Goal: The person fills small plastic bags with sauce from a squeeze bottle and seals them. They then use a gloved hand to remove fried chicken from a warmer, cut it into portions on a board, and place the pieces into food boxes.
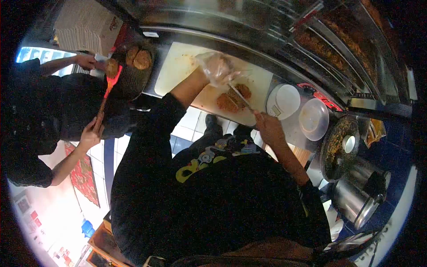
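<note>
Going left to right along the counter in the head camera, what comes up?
Dark tray of fried patties → white cutting board → gloved left hand → breaded cutlet → right hand gripping the knife → white scale → clear plastic lid → round pan of crumbs.

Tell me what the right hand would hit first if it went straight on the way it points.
Likely the fried cutlet on the cutting board: the right hand points up-left along its knife, whose blade lies over it. Beyond sits the gloved left hand. Depth is uncertain.
</note>
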A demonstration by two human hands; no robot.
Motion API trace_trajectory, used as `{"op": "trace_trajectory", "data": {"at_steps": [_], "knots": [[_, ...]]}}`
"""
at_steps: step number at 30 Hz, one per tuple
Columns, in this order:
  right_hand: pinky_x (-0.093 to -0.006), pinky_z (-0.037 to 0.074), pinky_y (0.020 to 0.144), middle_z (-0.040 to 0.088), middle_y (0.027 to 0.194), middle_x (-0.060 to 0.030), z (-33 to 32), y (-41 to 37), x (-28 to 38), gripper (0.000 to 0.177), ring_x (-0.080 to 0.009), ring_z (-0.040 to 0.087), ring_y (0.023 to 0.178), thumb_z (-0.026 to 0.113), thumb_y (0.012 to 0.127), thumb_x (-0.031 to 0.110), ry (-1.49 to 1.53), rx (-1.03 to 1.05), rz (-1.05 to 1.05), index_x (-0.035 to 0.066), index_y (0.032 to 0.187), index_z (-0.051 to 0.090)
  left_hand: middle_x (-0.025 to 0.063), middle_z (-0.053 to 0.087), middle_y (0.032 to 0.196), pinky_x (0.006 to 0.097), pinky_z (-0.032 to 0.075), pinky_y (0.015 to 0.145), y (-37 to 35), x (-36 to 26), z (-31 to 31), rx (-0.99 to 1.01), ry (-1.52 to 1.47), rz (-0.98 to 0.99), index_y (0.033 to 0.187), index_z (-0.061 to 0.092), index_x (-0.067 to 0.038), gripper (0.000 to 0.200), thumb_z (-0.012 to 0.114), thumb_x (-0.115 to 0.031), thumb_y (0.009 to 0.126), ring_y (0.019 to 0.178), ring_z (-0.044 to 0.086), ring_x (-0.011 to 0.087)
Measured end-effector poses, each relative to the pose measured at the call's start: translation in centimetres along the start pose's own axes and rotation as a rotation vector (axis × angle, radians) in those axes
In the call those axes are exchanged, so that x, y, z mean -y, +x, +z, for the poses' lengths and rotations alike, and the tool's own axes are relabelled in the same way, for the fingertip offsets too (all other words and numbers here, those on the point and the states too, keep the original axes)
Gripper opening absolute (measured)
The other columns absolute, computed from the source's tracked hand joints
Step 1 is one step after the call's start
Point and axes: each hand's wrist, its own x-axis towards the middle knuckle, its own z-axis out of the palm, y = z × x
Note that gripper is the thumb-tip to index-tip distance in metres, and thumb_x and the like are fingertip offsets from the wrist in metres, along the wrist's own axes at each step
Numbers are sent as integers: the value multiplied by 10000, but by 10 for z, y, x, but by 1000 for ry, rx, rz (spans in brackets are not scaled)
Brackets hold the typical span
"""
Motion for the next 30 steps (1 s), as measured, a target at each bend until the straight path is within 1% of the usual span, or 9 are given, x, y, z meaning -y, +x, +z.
{"op": "trace_trajectory", "data": {"at_steps": [6, 9, 12, 14, 17, 19, 24, 28, 30], "knots": [[-514, 471, 808, 622, 906, -308, 11, 12, -6, 596, -433, 618, 866, 319, 970, 479, -121, -25, 12, -43, 1018, 603, 148, 632, 654, 477, 514, 657, 25, 18, 128, -348, -250, -192, 706, 670, -93, 443, 453, -410, 926, 590, 603, 323], [-512, 479, 783, 622, 902, -307, 16, 17, 7, 582, -432, 618, 858, 328, 971, 470, -101, 34, 101, -42, 1023, 602, 132, 638, 660, 466, 511, 646, 18, 42, 144, -30, -602, -282, 733, 686, -107, 406, 481, -414, 904, 593, 603, 290], [-513, 485, 753, 616, 917, -307, 4, 32, 38, 533, -443, 602, 885, 341, 977, 442, -187, 110, 160, -16, 1071, 598, 134, 643, 701, 442, 501, 616, 18, 46, 128, 34, -387, -451, 810, 694, -109, 356, 518, -411, 876, 607, 600, 295], [-510, 489, 726, 616, 906, -310, 16, 31, 14, 525, -434, 607, 871, 339, 981, 428, -240, -13, -99, -23, 1042, 601, 135, 647, 729, 427, 495, 596, 14, 42, 112, 76, -239, -571, 861, 699, -110, 338, 542, -409, 858, 616, 598, 298], [-510, 490, 746, 624, 869, -299, -3, 17, 5, 551, -423, 624, 836, 354, 971, 438, -126, -83, -61, -54, 980, 602, 149, 627, 681, 453, 488, 551, 23, 30, 56, -213, -227, -113, 854, 678, -94, 420, 457, -448, 894, 575, 600, 314], [-512, 490, 763, 628, 852, -291, -13, 5, 1, 551, -418, 632, 824, 373, 964, 436, -89, -79, 14, -65, 977, 602, 148, 646, 702, 475, 502, 564, 34, 13, 30, -186, -18, -5, 863, 687, -75, 480, 429, -478, 902, 609, 619, 346], [-499, 499, 756, 630, 896, -283, -21, 10, 4, 492, -406, 630, 865, 406, 962, 401, -148, -24, 150, -32, 1103, 592, 136, 648, 676, 472, 500, 576, 63, 35, 111, -363, -113, 2, 720, 698, -77, 452, 520, -468, 860, 633, 626, 353], [-488, 507, 750, 628, 963, -271, 4, 21, -25, 510, -400, 625, 904, 392, 957, 436, -535, -86, -316, 1, 1152, 574, 116, 638, 651, 437, 471, 513, 51, 15, 98, -485, -92, -244, 675, 689, -120, 342, 624, -440, 777, 544, 593, 312], [-478, 516, 735, 627, 1004, -253, 14, 23, -35, 470, -390, 628, 905, 425, 950, 398, -557, -164, -405, 17, 1197, 549, 73, 642, 661, 412, 481, 555, 60, 37, 150, -486, 39, -253, 731, 713, -176, 294, 666, -465, 713, 571, 603, 284]]}}
